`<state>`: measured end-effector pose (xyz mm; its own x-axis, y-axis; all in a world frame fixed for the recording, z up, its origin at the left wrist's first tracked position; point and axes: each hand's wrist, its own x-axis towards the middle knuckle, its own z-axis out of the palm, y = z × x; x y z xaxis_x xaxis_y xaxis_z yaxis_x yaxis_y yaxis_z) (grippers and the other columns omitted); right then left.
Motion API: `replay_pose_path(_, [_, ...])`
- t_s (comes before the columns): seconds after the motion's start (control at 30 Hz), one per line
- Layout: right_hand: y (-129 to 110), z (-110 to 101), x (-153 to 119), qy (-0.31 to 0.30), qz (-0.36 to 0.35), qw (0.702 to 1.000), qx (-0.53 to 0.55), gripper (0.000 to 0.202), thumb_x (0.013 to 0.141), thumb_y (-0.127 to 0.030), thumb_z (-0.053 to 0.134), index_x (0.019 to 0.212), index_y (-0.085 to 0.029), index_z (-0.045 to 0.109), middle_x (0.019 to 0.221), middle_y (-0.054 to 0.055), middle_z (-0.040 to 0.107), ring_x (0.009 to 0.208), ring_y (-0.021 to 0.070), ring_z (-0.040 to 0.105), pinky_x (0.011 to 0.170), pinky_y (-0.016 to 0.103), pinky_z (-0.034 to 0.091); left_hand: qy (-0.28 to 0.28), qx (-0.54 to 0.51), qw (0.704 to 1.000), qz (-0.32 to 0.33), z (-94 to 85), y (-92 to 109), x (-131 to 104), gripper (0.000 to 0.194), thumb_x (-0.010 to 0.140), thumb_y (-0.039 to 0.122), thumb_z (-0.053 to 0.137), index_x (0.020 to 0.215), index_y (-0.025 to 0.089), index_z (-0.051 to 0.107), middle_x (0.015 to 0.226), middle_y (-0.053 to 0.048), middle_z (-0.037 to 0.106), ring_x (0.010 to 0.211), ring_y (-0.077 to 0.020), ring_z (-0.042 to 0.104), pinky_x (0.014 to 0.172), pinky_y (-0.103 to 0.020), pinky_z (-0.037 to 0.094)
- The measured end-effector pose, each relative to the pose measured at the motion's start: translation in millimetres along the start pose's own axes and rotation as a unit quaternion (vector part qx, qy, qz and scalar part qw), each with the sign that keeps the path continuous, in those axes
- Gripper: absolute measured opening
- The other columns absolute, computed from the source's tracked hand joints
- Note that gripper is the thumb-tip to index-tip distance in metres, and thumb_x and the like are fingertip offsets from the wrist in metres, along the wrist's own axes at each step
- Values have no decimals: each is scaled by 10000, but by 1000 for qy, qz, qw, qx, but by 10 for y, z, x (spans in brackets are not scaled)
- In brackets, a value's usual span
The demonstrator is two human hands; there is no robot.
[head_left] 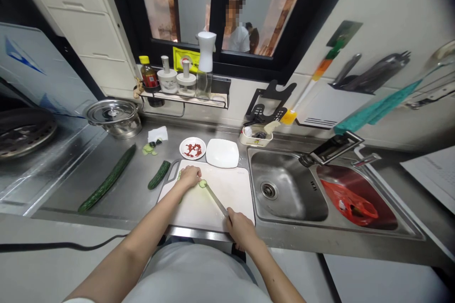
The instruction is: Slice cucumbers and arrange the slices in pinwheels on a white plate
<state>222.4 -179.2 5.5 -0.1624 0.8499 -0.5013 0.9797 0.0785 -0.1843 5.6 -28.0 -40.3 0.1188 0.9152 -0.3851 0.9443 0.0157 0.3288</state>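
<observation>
My right hand (240, 228) is wrapped round the handle of a knife (216, 200), whose blade points up and left over the white cutting board (227, 184). At the blade's tip lies a round cucumber slice (202, 183). My left hand (190, 176) rests on the board just left of that slice, its fingers bent together; what they hold, if anything, is hidden. Some green slices show at the hand's left side. A short cucumber piece (159, 174) lies left of the board, and a long cucumber (107, 179) is farther left on the steel counter.
Behind the board are a plate of red pieces (192, 148) and a white dish (222, 153). Cucumber scraps (150, 149) lie near a white paper (158, 133). A lidded pot (122, 120) stands back left. The sink (287, 189) is at right, with a red bag (350, 204) beyond.
</observation>
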Motion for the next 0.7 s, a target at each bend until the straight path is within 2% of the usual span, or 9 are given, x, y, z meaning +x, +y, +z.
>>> replay_pose_path(0.3, [-14,-233,53,-56,-12,998,1,279,892,-182,362,1121,-203,519,992,104,675,875,204,634,623,257,325,1,-5,1000,-1,-9,9,-19,140,746,296,663,876,242,666,1087,-44,671,1090,-236,549,869,-320,404])
replay_pose_path(0.7, [-137,-264,89,-63,-4,998,-8,327,875,-140,354,1157,-178,515,1001,134,674,906,238,637,650,278,362,-1,-16,1000,4,31,-53,44,154,736,285,668,887,254,678,1043,-27,681,1050,-216,563,849,-303,406])
